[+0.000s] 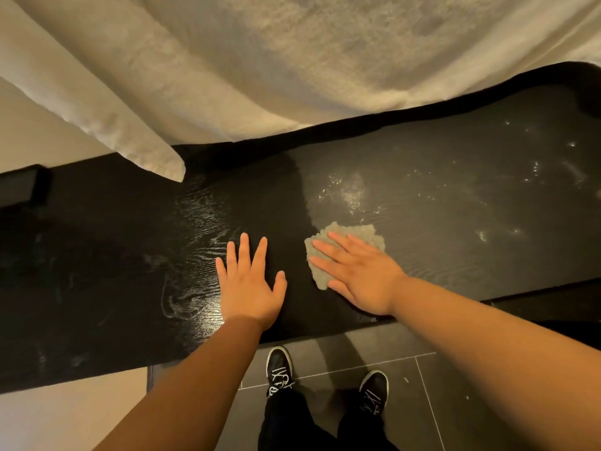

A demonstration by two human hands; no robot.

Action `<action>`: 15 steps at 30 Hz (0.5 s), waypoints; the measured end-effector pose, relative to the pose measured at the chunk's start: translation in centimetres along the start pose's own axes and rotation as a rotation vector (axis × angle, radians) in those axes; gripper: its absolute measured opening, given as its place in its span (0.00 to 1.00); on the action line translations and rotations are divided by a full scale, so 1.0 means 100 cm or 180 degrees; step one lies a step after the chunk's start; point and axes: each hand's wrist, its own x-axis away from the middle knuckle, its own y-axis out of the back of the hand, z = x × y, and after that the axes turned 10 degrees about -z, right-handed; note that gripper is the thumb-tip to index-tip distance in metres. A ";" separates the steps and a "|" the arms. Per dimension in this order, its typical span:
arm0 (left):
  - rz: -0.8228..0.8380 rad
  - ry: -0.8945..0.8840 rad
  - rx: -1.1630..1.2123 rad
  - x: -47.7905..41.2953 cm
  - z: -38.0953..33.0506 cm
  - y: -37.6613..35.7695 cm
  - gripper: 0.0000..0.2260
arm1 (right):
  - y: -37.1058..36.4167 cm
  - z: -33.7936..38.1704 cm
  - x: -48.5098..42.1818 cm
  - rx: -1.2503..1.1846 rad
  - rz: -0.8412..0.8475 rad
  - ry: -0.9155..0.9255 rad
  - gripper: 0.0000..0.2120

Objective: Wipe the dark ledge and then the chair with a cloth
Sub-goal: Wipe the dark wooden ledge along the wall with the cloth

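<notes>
Two hands flat on the ledge (pixel 422 196). Right hand (pixel 361 275) open, fingers spread, pressing the cloth (pixel 354 234) at ledge's middle; palm hides most of it. Left hand (pixel 248 281) open, bare, just left. Curtain (pixel 260 60) covers the far edge. Ledge cut off both sides.

Two hands on the ledge (pixel 422 177)

Left hand (pixel 248 281) lies flat, left of the cloth (pixel 351 231) (pinned under the right hand (pixel 361 275)); curtain (pixel 260 60) hangs behind.
</notes>
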 end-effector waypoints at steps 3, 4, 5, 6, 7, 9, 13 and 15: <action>-0.0004 0.0017 0.0005 -0.001 -0.001 0.002 0.34 | -0.001 0.009 -0.014 0.0005 -0.0162 -0.0600 0.29; 0.0012 0.0025 0.0015 -0.001 -0.001 0.002 0.34 | -0.004 0.019 -0.009 -0.0002 -0.0216 -0.0612 0.29; 0.0024 0.0031 0.0023 -0.001 -0.001 0.002 0.34 | -0.006 0.029 0.001 -0.0003 -0.0224 -0.0501 0.29; 0.0020 0.0036 0.0016 -0.001 -0.001 0.002 0.34 | -0.009 0.036 0.012 0.0018 -0.0189 -0.0300 0.29; 0.0016 0.0042 0.0004 -0.001 -0.001 0.002 0.34 | -0.012 0.040 0.024 0.0051 -0.0106 -0.0079 0.29; 0.0028 0.0057 0.0022 0.000 -0.001 0.001 0.34 | -0.012 0.035 0.036 0.0053 0.0065 0.0281 0.28; 0.0016 0.0061 0.0040 -0.002 -0.002 0.001 0.35 | -0.005 0.001 0.007 0.0000 -0.0004 0.0121 0.29; 0.0018 0.0082 0.0029 -0.002 -0.003 0.002 0.35 | 0.001 -0.011 -0.014 -0.0056 -0.0052 -0.0378 0.30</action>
